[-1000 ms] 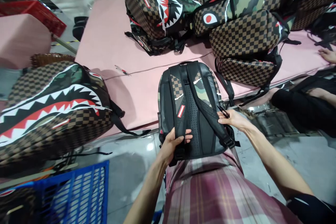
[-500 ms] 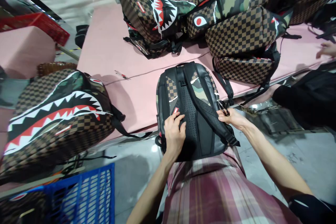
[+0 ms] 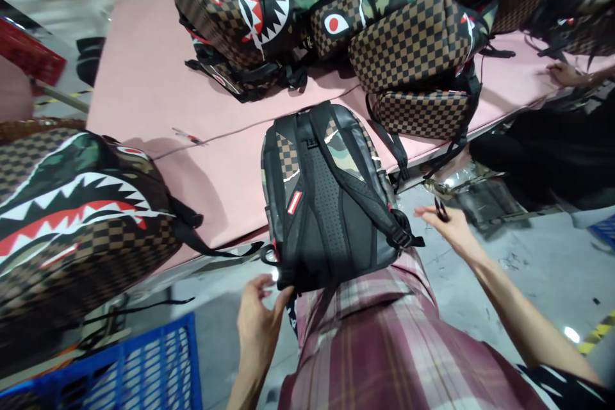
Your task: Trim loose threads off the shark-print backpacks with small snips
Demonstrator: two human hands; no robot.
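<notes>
Lower centre: the left hand sits at the bottom left corner of the backpack, fingers half curled against its edge, a firm grip not confirmable, with a blue crate at lower left. Centre: the backpack lies back panel up, lower end over the plaid lap, top on the pink table; just right of it the right hand pinches a small dark tool. Beyond: a shark-mouth backpack at left, a pile of checkered backpacks at top, another person's hand at upper right.
</notes>
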